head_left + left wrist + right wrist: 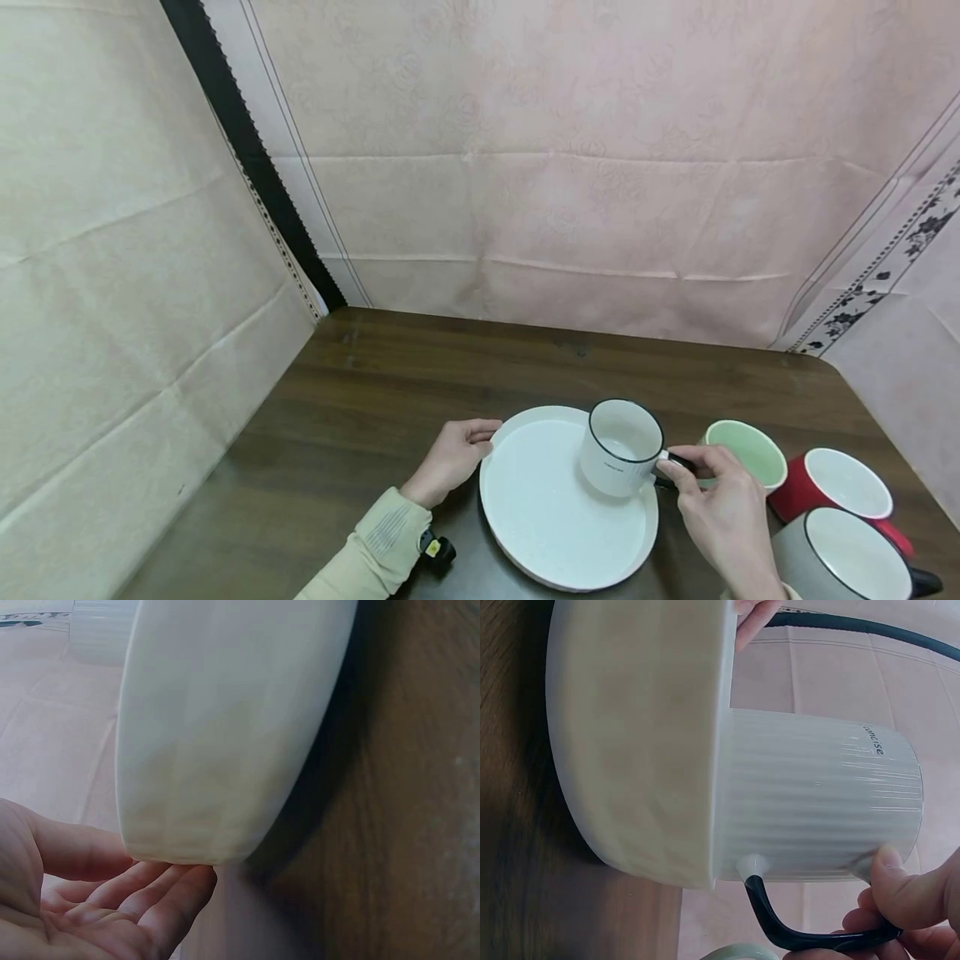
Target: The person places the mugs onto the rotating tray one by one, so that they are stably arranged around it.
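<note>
A white enamel-style mug [617, 450] with a dark rim is on the flat top of a white, round, drum-like piece [558, 533], toward its right side. My right hand [720, 508] pinches the mug's black handle [769, 911] between thumb and fingers. The mug's ribbed side carries small lettering, and its base meets the top edge in the right wrist view. At the far side of the round piece, my left hand [453, 457] touches the rim with its fingertips [199, 877]. The round piece has a deep, faintly patterned side in both wrist views.
To the right stand a pale green mug [746, 450], a red mug [795, 492] with a white inside, and a grey-white mug [817, 562] with a black handle. All are on a dark wood table [330, 433]. Light cloth [562, 208] hangs behind it.
</note>
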